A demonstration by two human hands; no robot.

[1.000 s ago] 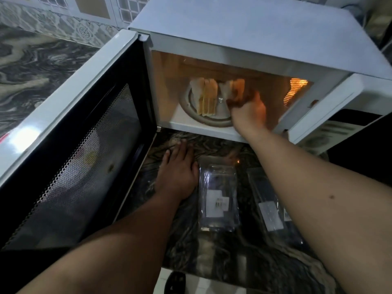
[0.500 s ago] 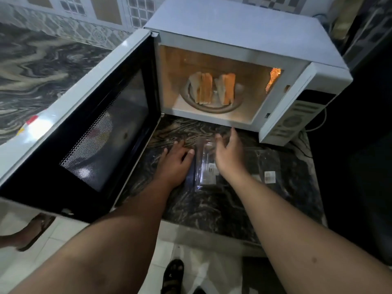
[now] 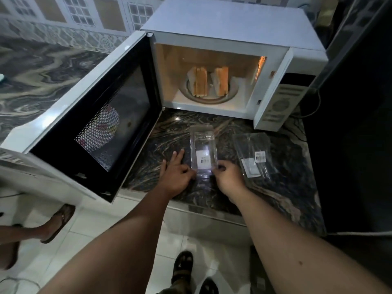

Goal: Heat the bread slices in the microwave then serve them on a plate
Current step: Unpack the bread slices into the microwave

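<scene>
1. Microwave door (image 3: pixel 93 124) swung fully open left of the microwave (image 3: pixel 222 60), clearing access.
2. Left hand (image 3: pixel 176 177) and right hand (image 3: pixel 229 179), in front of the microwave, pinching opposite near corners of a clear plastic packet (image 3: pixel 203 151), seemingly to open or shift it.
3. Bread slices (image 3: pixel 209 81) propped on edge on the turntable (image 3: pixel 212 98) inside the microwave, apparently awaiting heating.
4. Second packet (image 3: pixel 254 158) lying flat, front-right of the microwave.
</scene>
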